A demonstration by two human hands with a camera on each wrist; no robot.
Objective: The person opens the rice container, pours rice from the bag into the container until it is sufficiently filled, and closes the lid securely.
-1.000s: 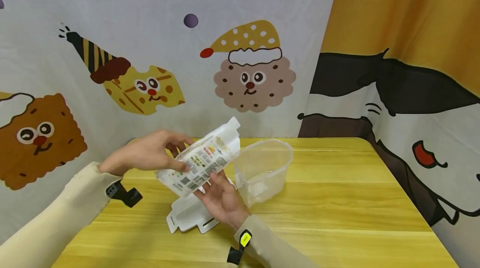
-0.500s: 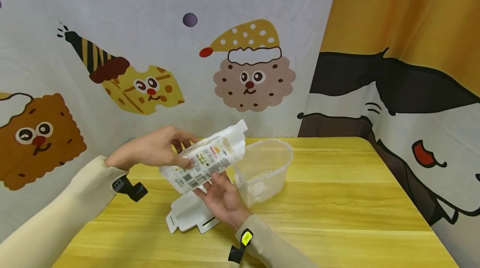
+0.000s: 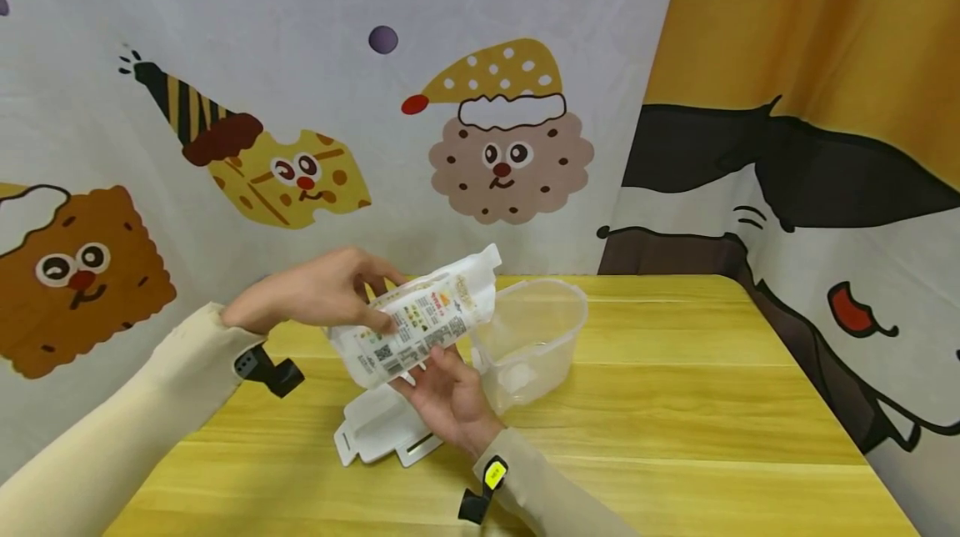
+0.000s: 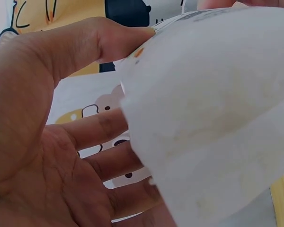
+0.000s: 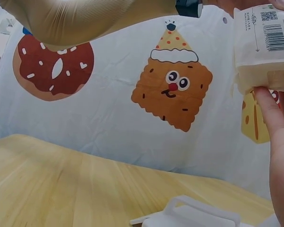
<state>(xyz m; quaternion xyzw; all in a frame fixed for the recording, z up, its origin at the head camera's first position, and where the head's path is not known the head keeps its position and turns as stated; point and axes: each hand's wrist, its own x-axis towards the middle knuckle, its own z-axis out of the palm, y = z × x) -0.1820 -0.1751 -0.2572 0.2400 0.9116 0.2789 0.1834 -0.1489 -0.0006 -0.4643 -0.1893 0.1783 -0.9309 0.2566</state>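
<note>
A white printed pouch hangs in the air above the yellow worktop, tilted so its upper end points over the rim of a clear plastic container standing just beside it. The left hand grips the pouch from above and behind, thumb on the printed face and fingers curled round the back; the left wrist view shows the thumb pressing on the white film. The right hand takes it from below, fingers bent up against the lower edge, and the right wrist view shows a fingertip under the barcode end of the pack.

The pouch looks light and soft, a thin flexible film that bulges with loose contents, so it will likely sag and shift if held by one end only. The film looks smooth and probably a little slippery. The flat sealed ends and the firm lower edge seem the safest places to take hold, with a second hand supporting the belly.

A white plastic lid with clip flaps lies flat on the worktop under the hands, close to the container. Behind hangs a cartoon-printed cloth.
</note>
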